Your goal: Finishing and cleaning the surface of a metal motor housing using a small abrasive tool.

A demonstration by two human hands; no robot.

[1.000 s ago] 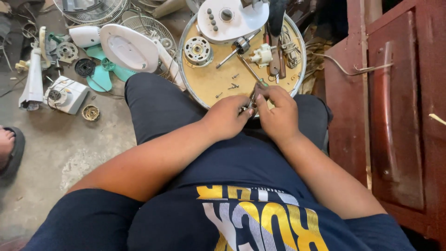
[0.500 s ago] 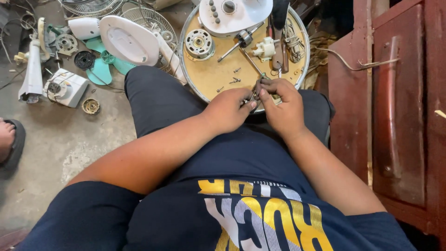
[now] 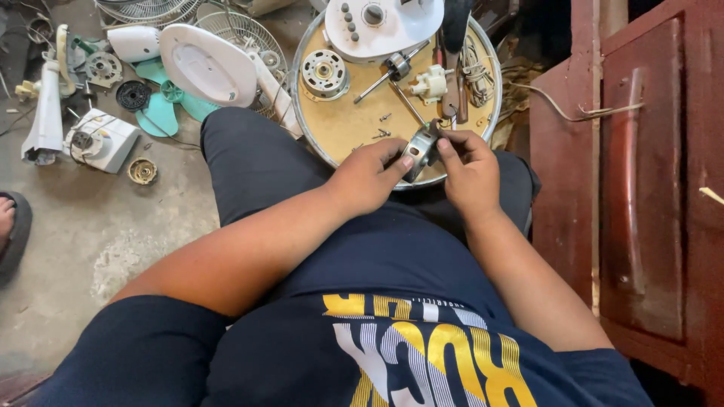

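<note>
head view | left hand (image 3: 367, 175) and right hand (image 3: 469, 169) pinch small metal motor part (image 3: 420, 148) between fingertips, both closed on it | part sits at 6 o'clock edge of round tray (image 3: 347, 132) | loose screws (image 3: 382, 134) at 10 o'clock of part | judgement: keep it over tray, grip steady, so nothing drops

Single head view, looking steeply down, close over lap.
</note>
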